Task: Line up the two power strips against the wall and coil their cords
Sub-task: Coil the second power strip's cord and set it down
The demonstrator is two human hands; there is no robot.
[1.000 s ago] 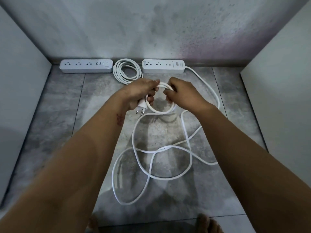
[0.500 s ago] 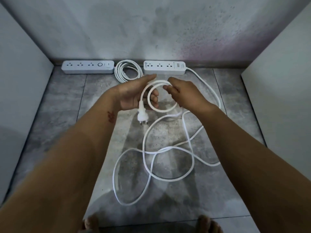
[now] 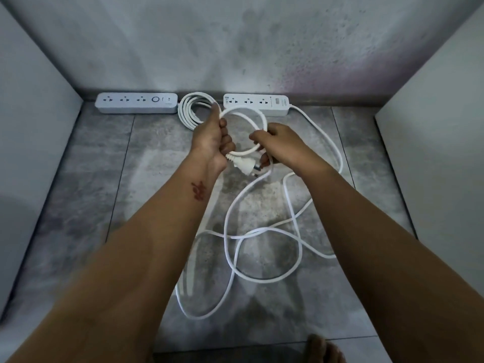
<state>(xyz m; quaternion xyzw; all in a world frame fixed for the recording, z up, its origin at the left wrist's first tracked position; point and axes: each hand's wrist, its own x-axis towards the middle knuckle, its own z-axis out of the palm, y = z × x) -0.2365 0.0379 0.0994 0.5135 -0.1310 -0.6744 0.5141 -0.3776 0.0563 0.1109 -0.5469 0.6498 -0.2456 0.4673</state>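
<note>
- Power strips lay along the top of the frame, long sides against the wall (image 3: pixel 235 48): grey strip (image 3: pixel 136 103) at upper left, white strip (image 3: pixel 258 104) at upper centre, roughly end to end with a gap between them. I judged the lining-up done.
- Finished coil (image 3: pixel 191 113) sat on the floor (image 3: pixel 104 179) in that gap, just beside the grey strip's end. First cord looked done.
- Second cord (image 3: pixel 225 239) left the white strip's right end, ran down the right of the frame and sprawled in crossing loops over the tiles at centre and lower centre. Most of it was uncoiled.
- Left hand (image 3: pixel 212 137): fingers curled round a small loop (image 3: pixel 246 152) held up at mid-frame, thumb on its top. The plug (image 3: pixel 245 167) hung just below my fist, prongs pointing toward the other hand.
- Right hand (image 3: pixel 282 145): thumb and fingers pinched the same loop on its far side; cord trailed down from under the palm.
- Reckoned one or two turns made. Left to do: gather the slack turn by turn, then set the coil by the white strip.
</note>
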